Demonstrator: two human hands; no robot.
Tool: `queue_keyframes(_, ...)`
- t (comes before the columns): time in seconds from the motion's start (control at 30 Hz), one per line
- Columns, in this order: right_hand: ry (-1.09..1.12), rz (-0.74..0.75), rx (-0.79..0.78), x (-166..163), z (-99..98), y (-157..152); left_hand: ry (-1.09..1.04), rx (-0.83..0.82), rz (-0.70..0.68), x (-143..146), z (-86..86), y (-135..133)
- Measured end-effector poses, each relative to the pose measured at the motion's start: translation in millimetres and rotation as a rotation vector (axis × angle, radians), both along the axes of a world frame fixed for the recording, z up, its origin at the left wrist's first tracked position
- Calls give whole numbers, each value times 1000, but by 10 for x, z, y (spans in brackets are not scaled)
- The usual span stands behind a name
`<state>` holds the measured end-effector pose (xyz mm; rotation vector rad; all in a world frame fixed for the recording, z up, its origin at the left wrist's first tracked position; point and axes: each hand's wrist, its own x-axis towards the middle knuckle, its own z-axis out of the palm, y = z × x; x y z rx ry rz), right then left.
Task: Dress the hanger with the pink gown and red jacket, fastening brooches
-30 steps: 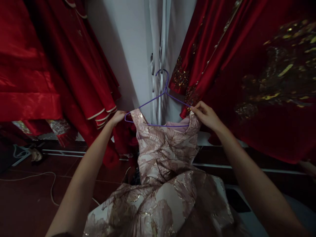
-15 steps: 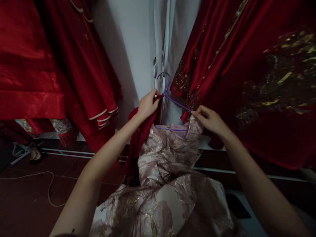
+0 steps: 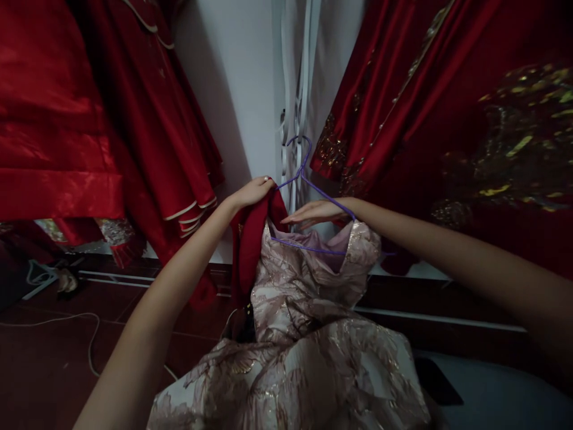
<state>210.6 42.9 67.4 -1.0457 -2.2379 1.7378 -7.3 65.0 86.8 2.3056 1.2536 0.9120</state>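
A purple wire hanger (image 3: pixel 329 197) hooks onto white curved metalwork, with a pale pink and gold brocade dress (image 3: pixel 308 275) hanging from it. The dress's right shoulder covers the hanger's right end. My left hand (image 3: pixel 254 191) is closed on a red garment (image 3: pixel 251 239) at the hanger's left arm; its fingertips are partly hidden. Behind the hanger's right arm, my right hand (image 3: pixel 319 212) reaches across with fingers stretched out, their tips near the inner edge of the red cloth. It holds nothing that I can see.
Red garments (image 3: pixel 179 149) hang on the left, and red gowns with gold sequins (image 3: pixel 514 149) on the right. White metalwork (image 3: pixel 305 71) stands against the wall. A cable (image 3: pixel 95 334) and a pair of shoes (image 3: pixel 66 280) lie on the dark floor at left.
My right hand has let go of the dress's right shoulder and moved left behind the hanger, fingers now straight. My left hand has shifted left and slightly down with the red garment.
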Motion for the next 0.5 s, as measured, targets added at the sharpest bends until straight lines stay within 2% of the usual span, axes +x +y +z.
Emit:
queue_keyframes(0.1, 23, -62, -96, -32, -114, 67, -102, -18, -10, -17, -54, 3)
queue_keyframes(0.17, 73, -85, -134, -60, -195, 101, -62, 56, 13, -30, -82, -5)
queue_keyframes(0.23, 128, -86, -98, -108, -269, 126, 52, 184, 83, -45, -121, -23)
queue_keyframes(0.27, 148, -100, -35, -134, -299, 144, 114, 251, 143, -52, -149, -37)
queue_keyframes(0.33, 132, -183, 190, -166, -331, 200, 213, 343, 288, -60, -226, -72)
queue_keyframes(0.43, -71, -391, 673, -76, -307, 331, 265, 367, 450, -55, -359, -111)
queue_keyframes(0.5, -206, -467, 866, 112, -268, 402, 271, 367, 490, -43, -426, -112)
